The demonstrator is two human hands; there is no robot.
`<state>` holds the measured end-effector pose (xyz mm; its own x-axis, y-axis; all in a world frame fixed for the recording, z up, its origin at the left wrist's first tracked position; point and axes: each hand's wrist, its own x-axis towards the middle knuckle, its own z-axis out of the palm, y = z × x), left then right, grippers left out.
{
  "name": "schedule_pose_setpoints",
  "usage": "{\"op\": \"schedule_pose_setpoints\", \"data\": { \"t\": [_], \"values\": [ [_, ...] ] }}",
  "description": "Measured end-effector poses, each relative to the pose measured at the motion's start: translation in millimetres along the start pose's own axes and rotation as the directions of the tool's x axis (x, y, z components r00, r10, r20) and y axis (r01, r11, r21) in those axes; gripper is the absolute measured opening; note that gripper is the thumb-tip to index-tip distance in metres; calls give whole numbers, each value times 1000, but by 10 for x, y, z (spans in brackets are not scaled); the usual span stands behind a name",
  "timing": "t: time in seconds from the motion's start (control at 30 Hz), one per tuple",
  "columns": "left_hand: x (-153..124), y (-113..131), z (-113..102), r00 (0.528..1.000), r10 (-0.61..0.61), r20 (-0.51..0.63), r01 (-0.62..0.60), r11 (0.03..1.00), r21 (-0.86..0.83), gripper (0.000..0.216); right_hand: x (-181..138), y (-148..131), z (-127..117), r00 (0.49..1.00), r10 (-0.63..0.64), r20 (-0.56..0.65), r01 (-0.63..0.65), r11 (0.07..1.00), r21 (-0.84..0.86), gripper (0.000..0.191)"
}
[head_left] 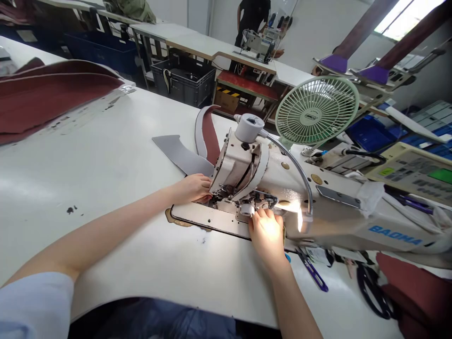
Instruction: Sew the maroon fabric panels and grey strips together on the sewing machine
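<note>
A white sewing machine (318, 197) lies across the white table (106, 179). My left hand (193, 187) rests at the left of the needle area, fingers curled together and pressed against the machine head next to a grey and maroon fabric piece (197, 150). My right hand (266, 233) is at the front of the needle plate (212, 219), fingers bent up toward the presser foot (247, 207); whatever they pinch is hidden. A gooseneck lamp (303, 221) shines on the right hand.
A green fan (317, 111) stands behind the machine. Maroon fabric is stacked at far left (45, 94) and near right (416, 287). Purple-handled scissors (314, 273) lie by the front edge. A control panel (413, 172) sits right. Another person (252, 19) stands at a far machine.
</note>
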<state>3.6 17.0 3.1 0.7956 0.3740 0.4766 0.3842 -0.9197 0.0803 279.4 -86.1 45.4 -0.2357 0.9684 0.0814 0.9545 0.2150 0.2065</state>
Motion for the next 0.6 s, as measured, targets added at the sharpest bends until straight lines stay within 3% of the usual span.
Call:
{"op": "schedule_pose_setpoints", "data": {
  "t": [0.1, 0.2, 0.4, 0.6],
  "values": [
    [-21, -10, 19, 1000, -7, 20, 8, 999, -46, 21, 28, 47, 52, 1000, -31, 1, 31, 999, 17, 14],
    [-42, -7, 16, 1000, -12, 24, 14, 996, -89, 18, 33, 5, 127, 993, -95, -72, 99, 994, 55, 18],
    [-44, -11, -17, 999, -30, 36, 32, 996, -78, 23, -50, -409, 265, 955, -244, -168, 271, 947, 169, 15],
    [-53, -16, -3, 993, -112, 26, 112, 993, -24, 18, -13, -530, 300, 905, -334, -262, 418, 811, 409, 28]
  ]
}}
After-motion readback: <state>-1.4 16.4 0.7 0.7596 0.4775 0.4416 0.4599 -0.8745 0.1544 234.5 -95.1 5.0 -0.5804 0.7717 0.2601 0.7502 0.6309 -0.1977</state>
